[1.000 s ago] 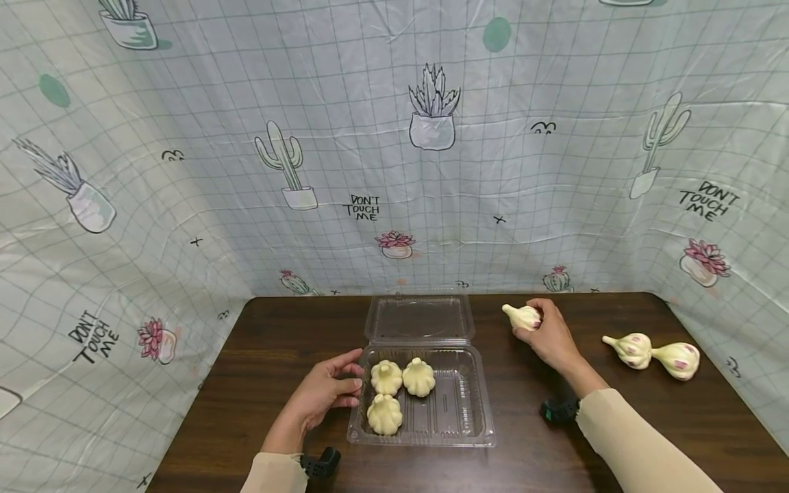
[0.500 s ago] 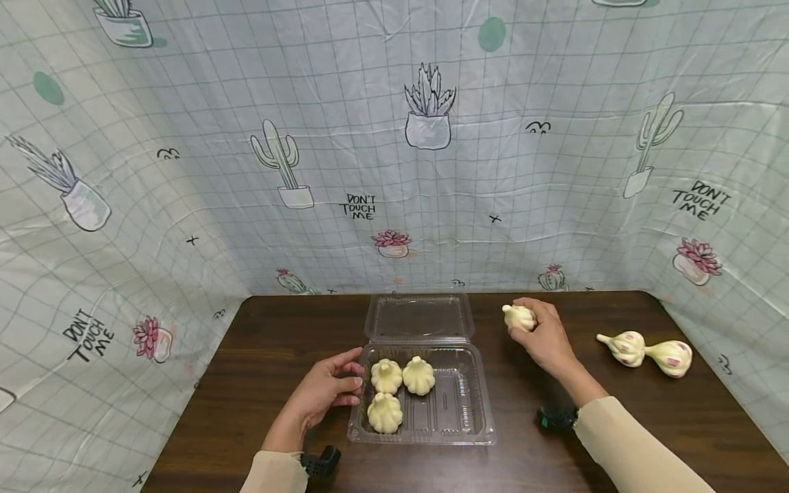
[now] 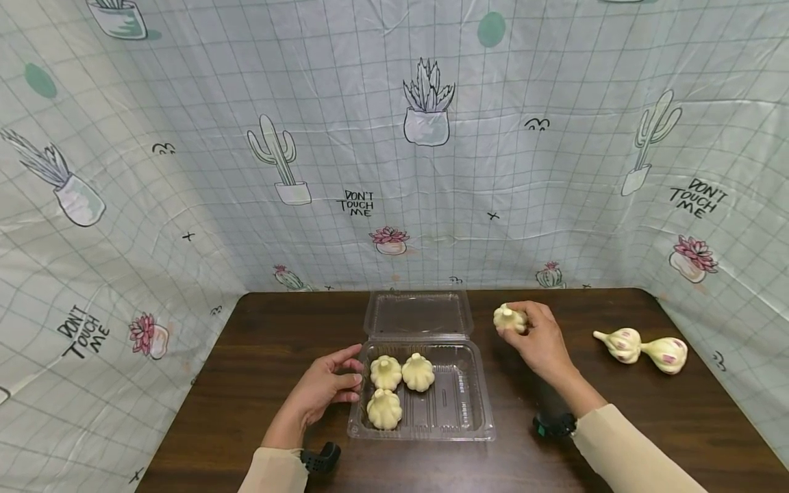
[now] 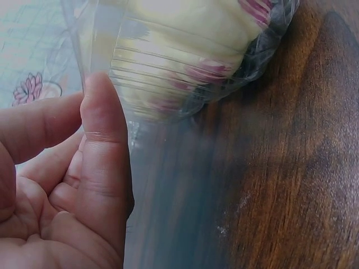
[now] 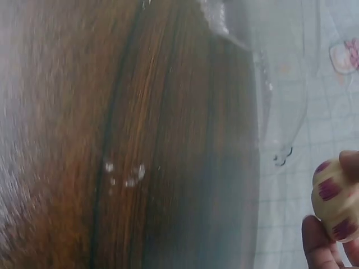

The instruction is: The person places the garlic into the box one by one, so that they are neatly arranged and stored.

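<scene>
A clear plastic clamshell container (image 3: 453, 433) lies open, its lid folded back. Three garlic bulbs (image 3: 385, 409) sit in its left half, stems upward. My left hand (image 3: 320, 390) is at the container's left rim; in the left wrist view, the thumb and index finger (image 4: 104, 120) come together there, pinching the edge. Through the plastic wall shows a garlic bulb (image 4: 168, 56) with purple marks. My right hand (image 3: 542, 342) holds another garlic bulb (image 3: 509, 319) between thumb and fingers, right of the lid. Purple patches show on this held bulb in the right wrist view.
Two more garlic bulbs (image 3: 666, 355) with purple patches lie end to end on the dark wooden table (image 3: 277, 322) at the right. The see-through lid (image 3: 419, 315) lies behind the tray, near a printed cloth backdrop (image 3: 333, 137).
My right hand has moved a little left with the garlic bulb and turned it, so its stem now faces more towards me. The left hand stays at the container's rim.
</scene>
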### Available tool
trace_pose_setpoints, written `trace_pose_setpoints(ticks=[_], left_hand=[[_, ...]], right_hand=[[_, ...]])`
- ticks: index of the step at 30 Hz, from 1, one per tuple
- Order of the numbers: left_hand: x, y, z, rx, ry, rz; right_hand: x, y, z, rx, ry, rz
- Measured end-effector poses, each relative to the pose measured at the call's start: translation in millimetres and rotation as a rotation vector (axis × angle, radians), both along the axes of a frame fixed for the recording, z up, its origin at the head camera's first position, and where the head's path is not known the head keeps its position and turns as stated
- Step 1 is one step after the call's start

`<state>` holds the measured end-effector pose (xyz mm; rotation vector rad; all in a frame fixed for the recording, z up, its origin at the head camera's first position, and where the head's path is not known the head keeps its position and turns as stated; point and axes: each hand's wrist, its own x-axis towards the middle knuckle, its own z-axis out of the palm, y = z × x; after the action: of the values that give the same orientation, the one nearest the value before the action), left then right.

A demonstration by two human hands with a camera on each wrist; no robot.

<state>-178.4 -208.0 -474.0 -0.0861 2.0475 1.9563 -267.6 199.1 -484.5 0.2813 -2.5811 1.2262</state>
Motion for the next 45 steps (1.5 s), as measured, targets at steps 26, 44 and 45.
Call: trace_pose_setpoints(ticks=[26,44,45], left_hand=[[0.5,1.3,0.5,0.002,0.003,0.006],[-2.0,2.4,-1.4,0.001,-0.006,0.008],[-2.5,2.0,-1.5,0.004,-0.008,0.004]], right_hand=[[32.7,-29,31.7,-0.027,-0.024,-0.08],[64.8,-65,45.2,-0.132,-0.132,-0.002],[66.9,-67,45.7,-0.136,-0.143,0.009]])
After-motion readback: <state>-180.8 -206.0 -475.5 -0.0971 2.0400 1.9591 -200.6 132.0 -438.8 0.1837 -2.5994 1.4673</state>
